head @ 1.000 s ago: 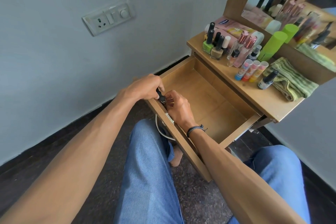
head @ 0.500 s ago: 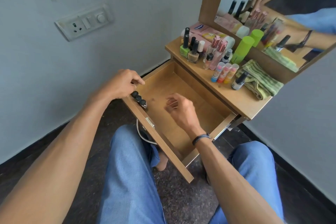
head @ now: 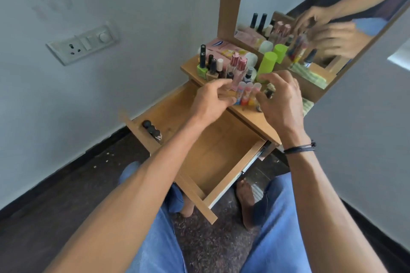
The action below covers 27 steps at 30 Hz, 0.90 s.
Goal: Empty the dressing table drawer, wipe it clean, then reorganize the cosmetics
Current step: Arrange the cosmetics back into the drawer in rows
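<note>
The wooden drawer (head: 217,157) stands pulled out, bare inside except a few dark-capped small bottles (head: 152,130) lined up in its front left corner. On the dressing table top (head: 250,115) stand three colourful tubes (head: 247,93) in a row. My left hand (head: 210,102) and my right hand (head: 279,97) hover on either side of the tubes, fingers spread and loosely curved, holding nothing. Behind them are nail polish bottles (head: 209,66), pink-capped bottles (head: 238,66) and a green cylinder (head: 267,64). My right hand hides a small dark bottle (head: 269,92) in part.
A mirror (head: 310,17) in a wooden frame rises behind the table top. A green striped cloth (head: 307,106) lies under my right wrist. A wall socket plate (head: 82,43) sits on the left wall. My jeans-clad knees and bare feet are below the drawer.
Both hands have lifted out of the drawer and moved up to the tubes on the table top. The dark-capped bottles stay in the drawer corner.
</note>
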Each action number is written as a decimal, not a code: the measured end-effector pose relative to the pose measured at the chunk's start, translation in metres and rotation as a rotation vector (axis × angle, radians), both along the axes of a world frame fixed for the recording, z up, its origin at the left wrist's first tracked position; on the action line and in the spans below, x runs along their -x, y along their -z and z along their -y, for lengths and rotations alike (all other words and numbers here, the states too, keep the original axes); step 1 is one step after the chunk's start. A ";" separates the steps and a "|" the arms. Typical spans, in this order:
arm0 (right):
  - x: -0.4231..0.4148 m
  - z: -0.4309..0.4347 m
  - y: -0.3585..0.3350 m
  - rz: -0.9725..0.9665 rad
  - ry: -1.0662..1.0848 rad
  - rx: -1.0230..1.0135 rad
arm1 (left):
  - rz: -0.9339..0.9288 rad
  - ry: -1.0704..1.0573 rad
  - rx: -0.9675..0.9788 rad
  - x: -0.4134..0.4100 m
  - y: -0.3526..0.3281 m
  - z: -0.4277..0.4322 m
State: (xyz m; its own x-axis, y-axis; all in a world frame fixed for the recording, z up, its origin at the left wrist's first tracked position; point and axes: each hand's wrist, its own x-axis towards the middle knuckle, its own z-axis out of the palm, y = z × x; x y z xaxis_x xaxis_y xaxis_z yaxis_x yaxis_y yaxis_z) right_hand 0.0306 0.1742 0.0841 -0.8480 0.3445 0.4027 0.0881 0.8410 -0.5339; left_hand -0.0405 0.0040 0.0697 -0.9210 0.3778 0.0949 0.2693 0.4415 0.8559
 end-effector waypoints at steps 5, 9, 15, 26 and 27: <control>0.010 -0.009 -0.002 0.143 -0.118 -0.010 | 0.030 -0.068 -0.005 -0.001 0.006 -0.023; 0.013 -0.013 -0.002 0.153 -0.148 0.014 | 0.025 -0.070 -0.004 -0.003 0.003 -0.027; 0.017 -0.016 -0.003 0.165 -0.192 0.024 | 0.003 -0.061 0.017 0.000 0.005 -0.026; 0.010 0.018 -0.007 0.077 -0.329 0.023 | -0.061 -0.012 0.029 -0.003 0.000 0.018; 0.007 0.026 -0.005 0.074 -0.343 0.022 | -0.068 0.004 0.047 -0.002 0.000 0.028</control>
